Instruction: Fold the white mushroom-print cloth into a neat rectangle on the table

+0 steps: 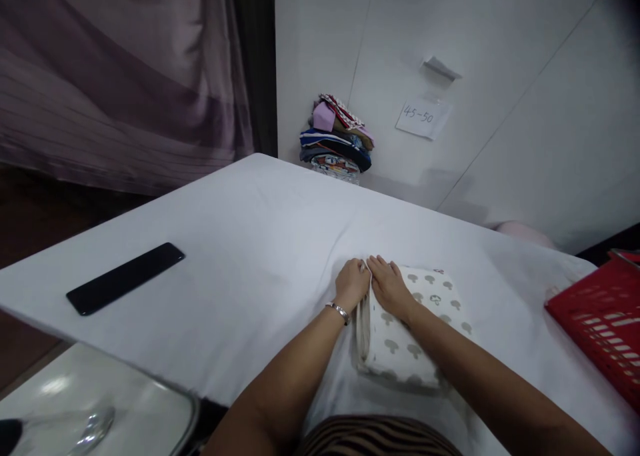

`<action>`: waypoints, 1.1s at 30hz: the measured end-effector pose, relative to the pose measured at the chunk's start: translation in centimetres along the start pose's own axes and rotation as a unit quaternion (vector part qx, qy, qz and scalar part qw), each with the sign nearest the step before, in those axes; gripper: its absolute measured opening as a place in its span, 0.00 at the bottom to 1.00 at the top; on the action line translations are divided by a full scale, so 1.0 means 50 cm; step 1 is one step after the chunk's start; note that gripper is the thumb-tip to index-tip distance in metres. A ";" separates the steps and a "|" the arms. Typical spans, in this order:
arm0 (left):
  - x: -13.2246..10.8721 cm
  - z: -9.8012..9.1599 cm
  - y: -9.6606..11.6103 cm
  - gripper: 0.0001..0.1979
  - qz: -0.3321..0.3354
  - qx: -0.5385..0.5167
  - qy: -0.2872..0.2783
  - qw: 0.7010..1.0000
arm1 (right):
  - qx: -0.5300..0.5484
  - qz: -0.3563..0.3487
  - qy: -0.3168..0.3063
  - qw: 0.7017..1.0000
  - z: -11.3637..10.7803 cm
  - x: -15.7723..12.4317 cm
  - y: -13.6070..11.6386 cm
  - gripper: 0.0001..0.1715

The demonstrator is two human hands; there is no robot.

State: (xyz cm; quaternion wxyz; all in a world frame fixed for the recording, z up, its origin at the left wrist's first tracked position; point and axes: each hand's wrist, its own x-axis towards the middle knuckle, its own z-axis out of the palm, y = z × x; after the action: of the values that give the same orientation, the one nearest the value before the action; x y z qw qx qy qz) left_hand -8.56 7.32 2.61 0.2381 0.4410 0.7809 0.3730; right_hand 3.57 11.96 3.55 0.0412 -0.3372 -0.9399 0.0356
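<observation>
A thick folded white cloth (425,339) with grey mushroom prints lies on the white-covered table (280,223) in front of me. My left hand (353,284), with a silver bracelet at the wrist, is closed on the cloth's left edge near its far corner; the fingertips are partly hidden. Pressed flat on top, close to that same edge, is my right hand (391,291), its fingers stretched out and nearly touching the left hand. The folded layers show along the cloth's left side.
A black flat phone-like slab (125,278) lies on the table's left. Folded clothes (336,139) are stacked beyond the far edge, against the white wall. A red plastic basket (600,316) stands at the right. A pale seat (100,396) is at lower left, and a purple curtain (125,76) hangs behind.
</observation>
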 end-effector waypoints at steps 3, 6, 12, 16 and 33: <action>0.001 0.003 -0.001 0.03 -0.007 -0.020 0.006 1.000 | -0.010 -0.002 0.001 1.000 -0.002 0.002 -0.003 0.32; -0.005 0.007 -0.004 0.04 -0.019 -0.037 0.010 0.999 | -0.014 0.002 -0.001 1.000 0.000 0.004 -0.002 0.32; -0.013 0.016 -0.011 0.04 -0.003 -0.085 0.025 0.996 | -0.017 0.007 0.007 1.000 0.006 0.006 -0.001 0.32; -0.010 0.020 -0.011 0.05 -0.002 -0.093 0.038 0.995 | -0.015 0.013 0.012 1.000 0.004 0.005 -0.007 0.31; 0.051 -0.017 -0.019 0.09 -0.022 -0.078 -0.044 0.996 | 0.040 -0.013 -0.014 0.999 -0.016 -0.079 -0.050 0.28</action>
State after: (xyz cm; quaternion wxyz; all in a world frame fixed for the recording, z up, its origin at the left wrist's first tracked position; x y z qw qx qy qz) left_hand -10.90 8.93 2.28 0.3133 0.4200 0.7478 0.4077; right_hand 5.12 7.52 4.37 0.0416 -0.3230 -0.9424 0.0771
